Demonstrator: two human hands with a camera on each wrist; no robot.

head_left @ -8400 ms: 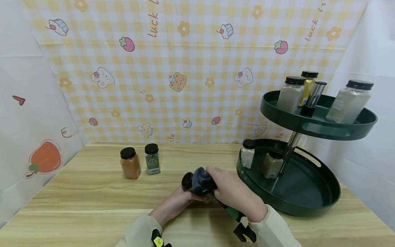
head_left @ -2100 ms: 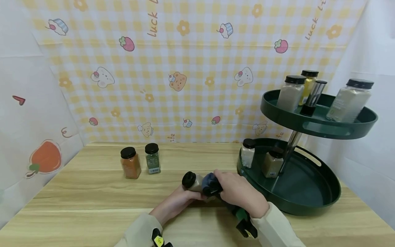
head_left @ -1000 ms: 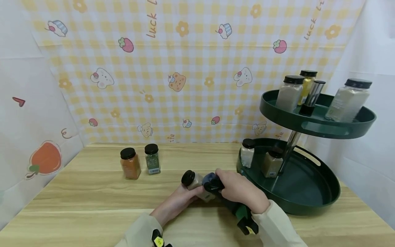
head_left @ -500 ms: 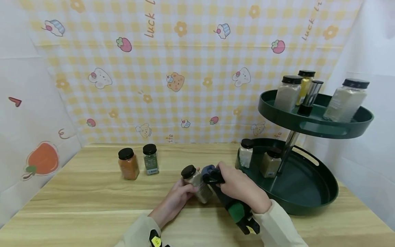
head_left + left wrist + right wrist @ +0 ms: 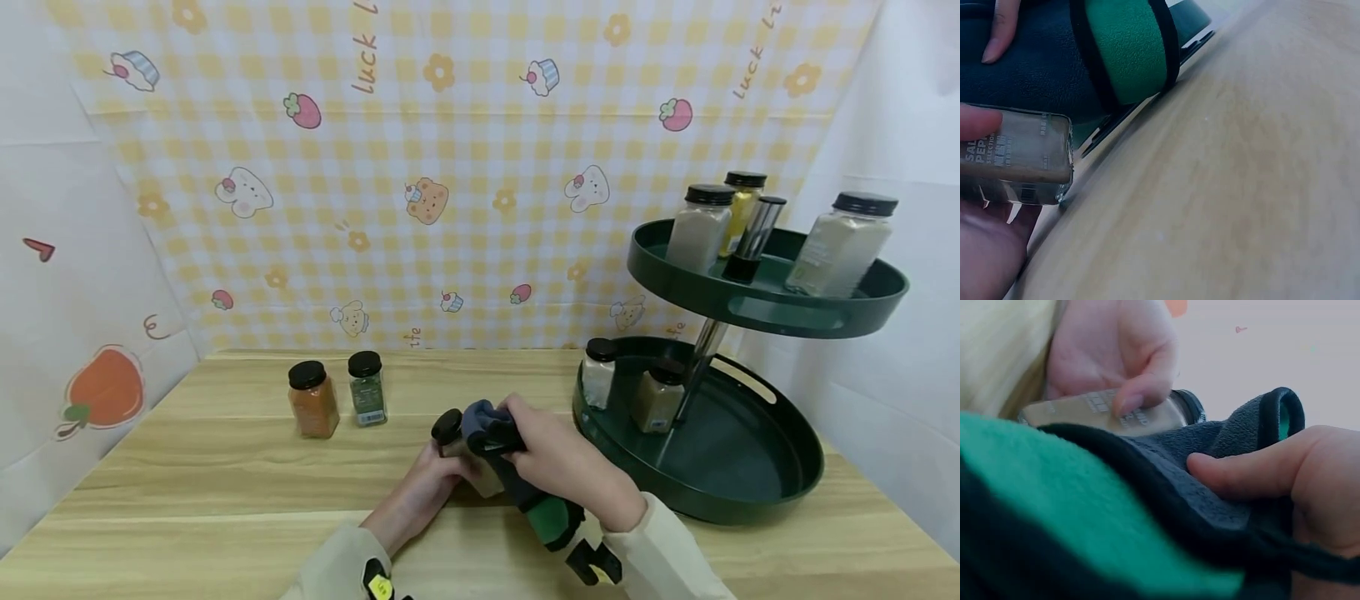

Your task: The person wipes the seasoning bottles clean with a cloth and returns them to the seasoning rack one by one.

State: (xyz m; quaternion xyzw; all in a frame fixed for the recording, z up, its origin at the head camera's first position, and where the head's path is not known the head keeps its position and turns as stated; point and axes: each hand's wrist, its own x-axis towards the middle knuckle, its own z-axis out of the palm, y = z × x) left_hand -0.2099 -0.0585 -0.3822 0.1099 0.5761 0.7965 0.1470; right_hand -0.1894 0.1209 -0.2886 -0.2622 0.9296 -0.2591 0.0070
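Observation:
My left hand [image 5: 422,492] grips a clear spice jar [image 5: 480,478] with a black lid, tilted above the wooden table. Its contents are pale brown; printed label words show on the jar [image 5: 1029,147] in the left wrist view. My right hand [image 5: 558,458] pinches a cleaning cloth [image 5: 550,518], dark grey-blue and green with black edging. A bunched part of the cloth lies against the jar just below its lid, while the rest hangs down to the right. In the right wrist view the thumb presses on the cloth [image 5: 1072,494], and the jar lies right behind it.
An orange spice jar [image 5: 315,408] and a green herb jar [image 5: 367,396] stand at the back left of the table [image 5: 187,467]. To the right, a two-tier dark green rack [image 5: 738,467] bears several jars on its upper tray and two on its lower one.
Over the last half second my right hand has moved left with the cloth, covering more of the jar. My left hand has shifted slightly left with the jar. The other jars have stayed put.

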